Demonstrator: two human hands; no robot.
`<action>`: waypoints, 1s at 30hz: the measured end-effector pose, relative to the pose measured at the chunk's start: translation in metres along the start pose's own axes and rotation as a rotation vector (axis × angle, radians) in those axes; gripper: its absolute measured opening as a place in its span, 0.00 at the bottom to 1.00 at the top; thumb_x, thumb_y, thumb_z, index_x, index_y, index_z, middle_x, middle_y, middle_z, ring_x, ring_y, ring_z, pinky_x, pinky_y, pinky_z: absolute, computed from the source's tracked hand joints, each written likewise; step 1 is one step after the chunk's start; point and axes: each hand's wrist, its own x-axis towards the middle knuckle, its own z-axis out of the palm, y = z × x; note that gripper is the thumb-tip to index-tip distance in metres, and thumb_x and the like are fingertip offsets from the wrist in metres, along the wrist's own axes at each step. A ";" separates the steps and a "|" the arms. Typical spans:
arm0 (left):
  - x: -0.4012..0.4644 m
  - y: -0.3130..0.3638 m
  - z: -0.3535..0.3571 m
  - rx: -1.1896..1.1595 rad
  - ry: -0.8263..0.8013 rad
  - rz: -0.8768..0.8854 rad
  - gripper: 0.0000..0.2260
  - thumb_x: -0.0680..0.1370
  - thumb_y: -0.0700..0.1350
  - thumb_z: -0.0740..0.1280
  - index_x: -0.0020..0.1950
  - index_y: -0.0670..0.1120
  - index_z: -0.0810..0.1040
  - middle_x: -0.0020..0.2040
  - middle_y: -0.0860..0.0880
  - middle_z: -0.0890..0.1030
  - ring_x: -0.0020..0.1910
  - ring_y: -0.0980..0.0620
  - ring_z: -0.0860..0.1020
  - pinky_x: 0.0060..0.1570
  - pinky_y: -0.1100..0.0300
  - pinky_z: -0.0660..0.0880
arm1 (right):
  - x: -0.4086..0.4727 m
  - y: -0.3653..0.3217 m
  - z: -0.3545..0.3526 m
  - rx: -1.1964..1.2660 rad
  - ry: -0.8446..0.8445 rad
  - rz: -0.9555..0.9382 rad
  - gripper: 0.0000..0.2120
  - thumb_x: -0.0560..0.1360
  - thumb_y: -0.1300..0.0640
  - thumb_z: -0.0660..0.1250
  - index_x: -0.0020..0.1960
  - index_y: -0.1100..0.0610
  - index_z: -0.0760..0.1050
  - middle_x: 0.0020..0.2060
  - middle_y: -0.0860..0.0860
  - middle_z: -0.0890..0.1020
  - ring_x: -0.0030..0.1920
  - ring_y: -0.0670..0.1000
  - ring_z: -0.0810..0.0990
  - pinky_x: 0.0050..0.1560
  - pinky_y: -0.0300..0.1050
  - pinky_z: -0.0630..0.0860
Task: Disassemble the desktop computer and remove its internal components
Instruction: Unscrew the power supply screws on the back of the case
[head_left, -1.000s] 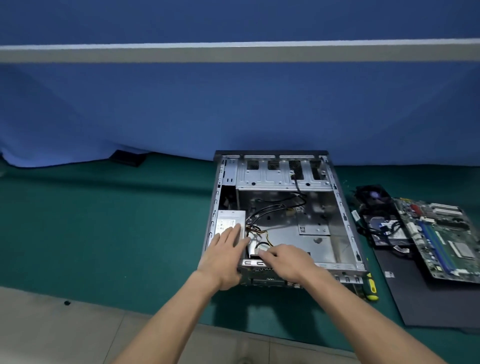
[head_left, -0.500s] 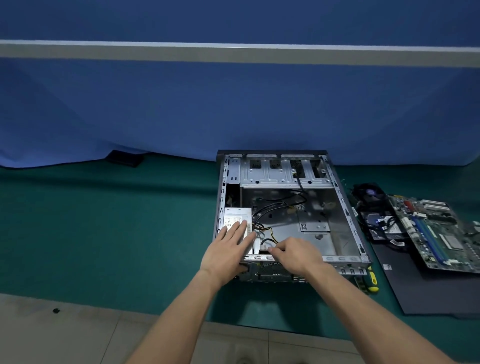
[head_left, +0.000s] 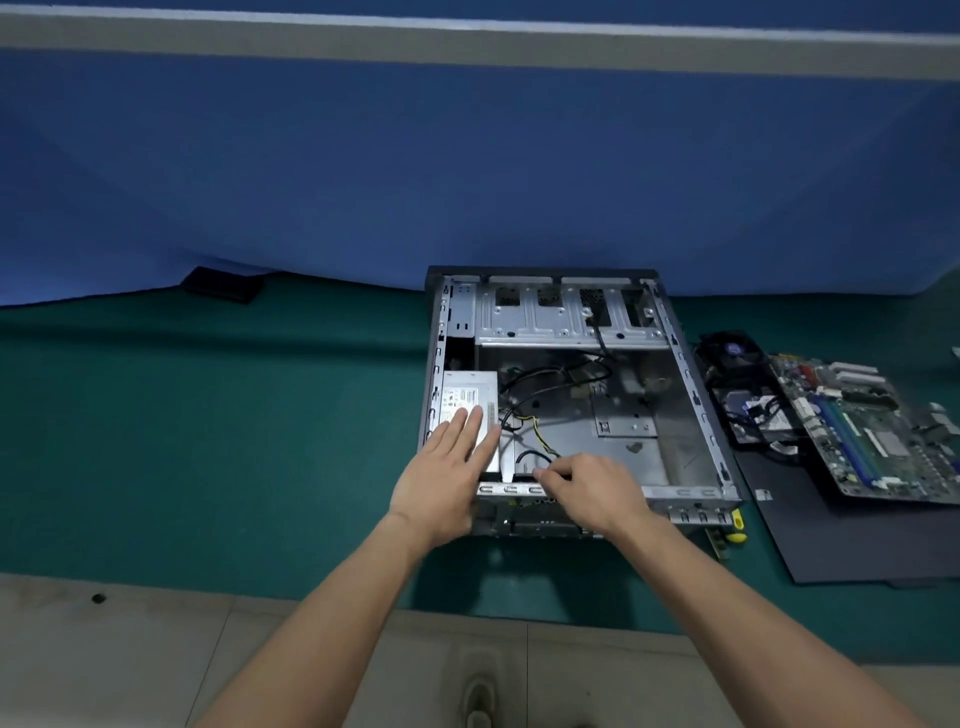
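Left hand (head_left: 444, 480) lies flat on the power supply (head_left: 469, 402); right hand (head_left: 589, 488), fingers curled, pinches something at the case's (head_left: 691, 384) near rim.

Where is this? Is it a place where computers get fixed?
Probably a repair or teardown workbench: an opened computer case lies on a green mat, with a removed motherboard beside it and a blue partition behind.

No text can be read anywhere. The power supply (head_left: 469, 402) inside the computer case (head_left: 696, 395) carries a pale label with printed lines (all too small and blurred to make out). The motherboard (head_left: 872, 436) near the table's right edge shows markings that cannot be read either.
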 end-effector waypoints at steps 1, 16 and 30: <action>0.000 -0.002 -0.004 -0.054 -0.026 0.009 0.41 0.72 0.50 0.62 0.77 0.47 0.38 0.76 0.45 0.36 0.75 0.46 0.36 0.72 0.56 0.35 | -0.002 0.000 0.001 0.000 0.004 0.004 0.18 0.78 0.40 0.56 0.39 0.50 0.76 0.33 0.50 0.78 0.40 0.55 0.76 0.40 0.45 0.69; 0.023 -0.012 -0.021 -0.221 0.075 -0.121 0.25 0.80 0.55 0.58 0.75 0.50 0.59 0.77 0.50 0.55 0.76 0.52 0.52 0.71 0.57 0.53 | 0.000 -0.002 -0.004 0.015 -0.037 0.002 0.19 0.79 0.42 0.56 0.38 0.52 0.75 0.34 0.51 0.78 0.41 0.55 0.76 0.39 0.45 0.68; 0.030 -0.013 -0.007 -0.496 0.390 -0.575 0.17 0.82 0.43 0.53 0.70 0.43 0.66 0.73 0.46 0.63 0.72 0.47 0.59 0.70 0.52 0.58 | 0.051 -0.054 0.001 0.162 0.015 0.116 0.20 0.80 0.44 0.55 0.62 0.58 0.69 0.55 0.55 0.79 0.54 0.57 0.77 0.49 0.47 0.72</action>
